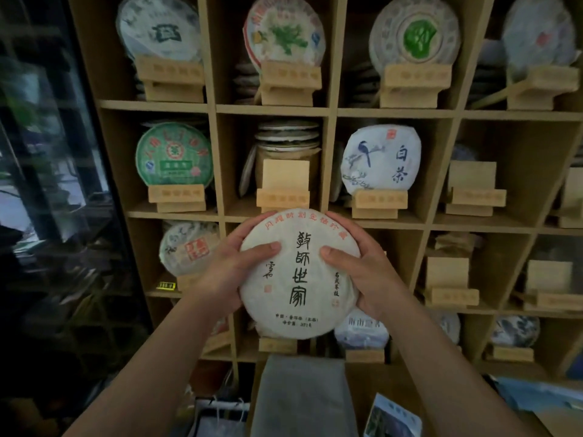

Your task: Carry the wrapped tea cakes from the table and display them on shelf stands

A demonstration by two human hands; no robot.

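**Seat the cake square on the empty stand**

The left hand [232, 272] and right hand [367, 275] each have a grip curled round the rim of the wrapped tea cake [299, 275], thumbs on its face. It is held upright before the shelf [328, 111], just below the empty stand [283, 192]. Best judged: lift evenly, keep the face forward, lower the bottom edge into the groove, then lean it back.

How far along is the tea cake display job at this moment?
Done: several stands already carry cakes, such as the green-wrapped round cake and the white bird-print cake. In hand: left hand and right hand grip a white paper-wrapped round tea cake with black calligraphy. Left: bare wooden stands wait, one just above it, others to the right.
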